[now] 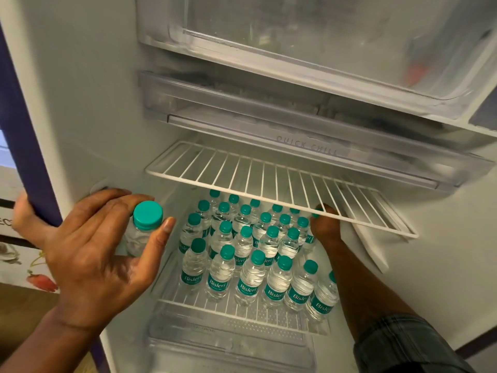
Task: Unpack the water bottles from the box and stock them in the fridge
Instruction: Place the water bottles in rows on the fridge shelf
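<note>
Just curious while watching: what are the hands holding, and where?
Left hand: a small water bottle, fingers round its upper body below the cap. Right hand: among shelved bottles, grip unclear.

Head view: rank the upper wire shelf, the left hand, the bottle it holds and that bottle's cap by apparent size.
1. Wire shelf, clearly largest.
2. Left hand, though its nearness to the camera inflates it.
3. Held bottle, partly hidden by the fingers.
4. Cap, smallest.
</note>
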